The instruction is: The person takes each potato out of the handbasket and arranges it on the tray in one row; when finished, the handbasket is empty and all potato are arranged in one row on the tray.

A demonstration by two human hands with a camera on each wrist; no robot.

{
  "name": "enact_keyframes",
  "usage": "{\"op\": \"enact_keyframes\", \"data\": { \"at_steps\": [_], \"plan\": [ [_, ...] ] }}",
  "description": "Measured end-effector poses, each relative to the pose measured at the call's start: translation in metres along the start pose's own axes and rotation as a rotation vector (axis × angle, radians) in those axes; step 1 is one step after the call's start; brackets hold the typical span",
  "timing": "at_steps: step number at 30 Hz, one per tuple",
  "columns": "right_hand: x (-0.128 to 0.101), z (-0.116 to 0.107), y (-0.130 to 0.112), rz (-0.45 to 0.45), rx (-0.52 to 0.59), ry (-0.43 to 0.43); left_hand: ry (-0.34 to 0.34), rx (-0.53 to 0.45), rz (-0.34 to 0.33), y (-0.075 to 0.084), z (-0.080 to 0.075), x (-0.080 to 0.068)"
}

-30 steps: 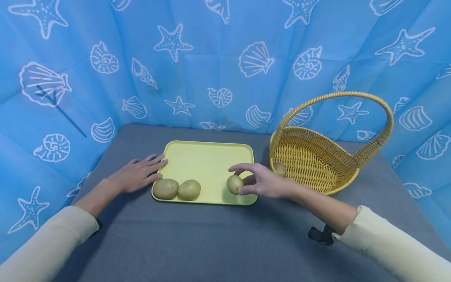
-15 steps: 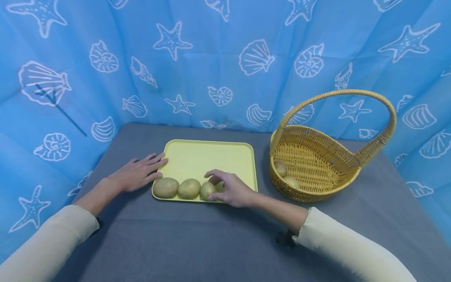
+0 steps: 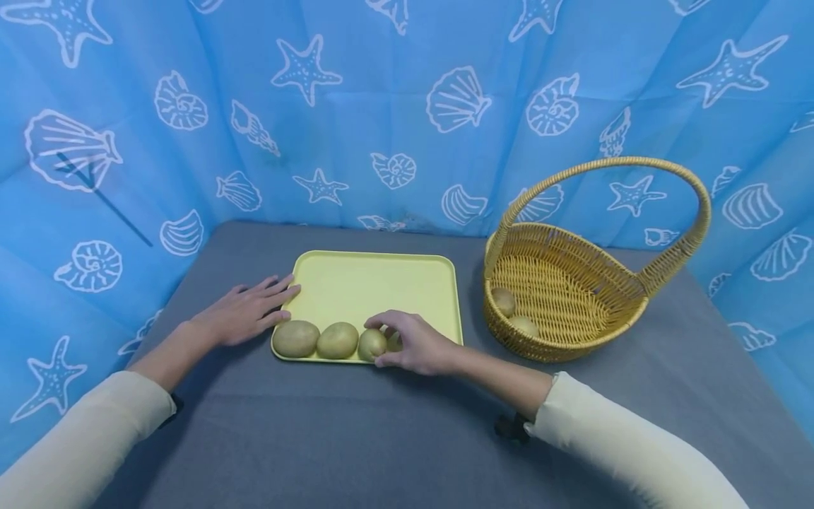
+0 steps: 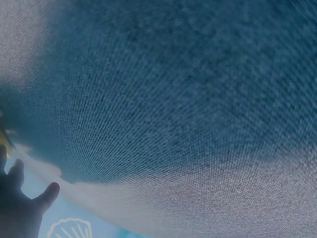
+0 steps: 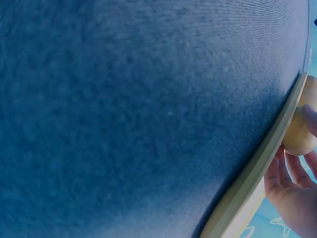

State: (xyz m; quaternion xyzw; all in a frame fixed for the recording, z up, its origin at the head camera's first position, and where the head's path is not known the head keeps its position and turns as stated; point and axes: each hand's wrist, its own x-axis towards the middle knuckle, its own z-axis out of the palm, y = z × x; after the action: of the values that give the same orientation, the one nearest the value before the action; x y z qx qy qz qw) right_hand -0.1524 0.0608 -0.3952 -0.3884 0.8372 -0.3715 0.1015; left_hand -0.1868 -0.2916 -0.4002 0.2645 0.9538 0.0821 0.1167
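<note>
My right hand (image 3: 416,344) is at the front edge of the yellow tray (image 3: 375,279), thumb and fingers around a small potato (image 3: 371,345). That potato stands at the right end of a row, beside a middle potato (image 3: 338,341) and a larger left potato (image 3: 296,338). In the right wrist view the held potato (image 5: 299,133) shows just inside the tray's rim (image 5: 270,148), thumb on one side and fingers below. My left hand (image 3: 244,311) lies spread at the tray's left side, its fingertips on the rim. Only part of it shows in the left wrist view.
A wicker basket (image 3: 559,300) with a tall arched handle stands right of the tray. Inside, near its left wall, lie two potatoes, one farther back (image 3: 503,301) and one closer (image 3: 524,326). A grey cloth (image 3: 305,438) covers the table; a blue shell-patterned curtain (image 3: 356,127) hangs behind.
My right hand has carried the small potato left across the tray to the end of the row. Over the last half second it has barely moved. My left hand stays in place.
</note>
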Motion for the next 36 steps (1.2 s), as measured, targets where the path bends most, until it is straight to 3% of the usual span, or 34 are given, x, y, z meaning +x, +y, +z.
{"op": "enact_keyframes", "data": {
  "at_steps": [8, 15, 23, 28, 36],
  "plan": [
    [0.002, -0.008, -0.002, 0.014, -0.003, -0.029, 0.004, -0.001, -0.002, 0.001, -0.001, 0.000],
    [-0.009, -0.031, -0.010, 0.032, 0.026, -0.044, 0.011, 0.002, 0.004, 0.002, -0.002, 0.000],
    [-0.036, -0.088, -0.022, 0.032, 0.035, -0.151, 0.004, 0.014, -0.002, 0.002, -0.001, -0.001],
    [-0.053, -0.127, -0.028, 0.104, 0.026, -0.237, 0.004, 0.012, -0.004, 0.002, -0.001, -0.002],
    [-0.075, -0.182, -0.008, 0.188, -0.037, -0.281, 0.003, 0.013, 0.002, 0.003, -0.003, -0.002]
  ]
}}
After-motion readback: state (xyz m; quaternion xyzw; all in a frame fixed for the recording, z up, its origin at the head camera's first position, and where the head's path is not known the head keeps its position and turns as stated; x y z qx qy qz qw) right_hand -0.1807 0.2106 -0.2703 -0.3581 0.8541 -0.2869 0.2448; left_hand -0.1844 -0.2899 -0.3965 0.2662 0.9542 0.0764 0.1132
